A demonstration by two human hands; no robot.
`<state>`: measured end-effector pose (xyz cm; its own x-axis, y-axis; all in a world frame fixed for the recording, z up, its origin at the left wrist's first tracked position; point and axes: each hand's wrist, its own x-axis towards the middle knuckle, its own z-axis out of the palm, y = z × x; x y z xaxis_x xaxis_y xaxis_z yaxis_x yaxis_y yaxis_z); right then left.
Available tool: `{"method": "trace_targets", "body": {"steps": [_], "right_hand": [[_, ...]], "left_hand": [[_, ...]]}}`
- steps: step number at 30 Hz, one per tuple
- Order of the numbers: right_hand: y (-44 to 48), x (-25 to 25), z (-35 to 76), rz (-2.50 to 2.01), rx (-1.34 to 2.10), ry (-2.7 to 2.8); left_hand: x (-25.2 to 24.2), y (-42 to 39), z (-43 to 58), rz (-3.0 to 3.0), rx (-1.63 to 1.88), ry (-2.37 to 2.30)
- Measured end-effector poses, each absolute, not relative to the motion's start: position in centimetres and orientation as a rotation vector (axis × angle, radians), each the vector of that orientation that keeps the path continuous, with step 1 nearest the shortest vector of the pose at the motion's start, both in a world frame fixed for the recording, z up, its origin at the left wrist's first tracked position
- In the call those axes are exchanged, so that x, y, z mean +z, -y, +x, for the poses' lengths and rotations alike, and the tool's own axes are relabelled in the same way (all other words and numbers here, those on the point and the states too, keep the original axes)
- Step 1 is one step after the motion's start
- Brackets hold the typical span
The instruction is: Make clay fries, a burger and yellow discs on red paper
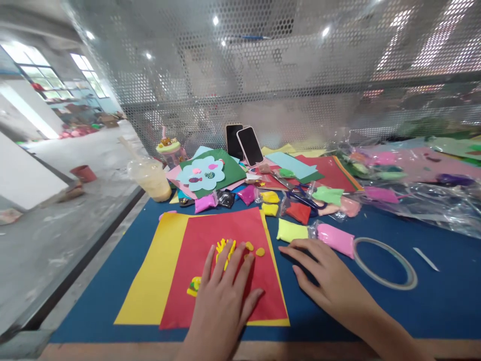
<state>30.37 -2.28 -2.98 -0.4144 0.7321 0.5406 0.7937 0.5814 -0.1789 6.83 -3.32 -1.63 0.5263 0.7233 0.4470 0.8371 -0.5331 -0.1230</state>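
My left hand [225,291] lies with fingers spread over a red sheet of paper [180,281], partly covering clay pieces on it. Beyond its fingertips, yellow clay strips shaped like fries [224,249] show. Small flat orange-yellow clay rounds [260,251] sit to their right, and a yellow and green clay burger [194,286] lies left of the hand. Under the red sheet is a yellow sheet [150,271]. My right hand [319,276] rests on the blue table, fingers apart and holding nothing, close to a lime-yellow clay packet [292,230] and a pink clay packet [335,239].
A roll of tape [413,281] and a white strip [426,259] lie at right. Scissors [306,199] and several clay packets sit farther back. Two phones [250,146] lean against the perforated metal panel [300,115]. A drink cup [152,180] stands at the left edge.
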Motion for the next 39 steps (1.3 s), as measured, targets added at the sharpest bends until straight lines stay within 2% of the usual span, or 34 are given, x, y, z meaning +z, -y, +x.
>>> {"method": "trace_targets", "body": {"steps": [30, 39], "right_hand": [[3.2, -3.0, 30.6, -1.259, 0.125, 2.084], [3.5, -3.6, 31.4, -1.29, 0.043, 1.895]], "left_hand": [[-2.0, 2.9, 7.6, -2.413, -0.687, 1.308], [-1.7, 3.3, 7.5, -2.367, -0.715, 1.285]]}}
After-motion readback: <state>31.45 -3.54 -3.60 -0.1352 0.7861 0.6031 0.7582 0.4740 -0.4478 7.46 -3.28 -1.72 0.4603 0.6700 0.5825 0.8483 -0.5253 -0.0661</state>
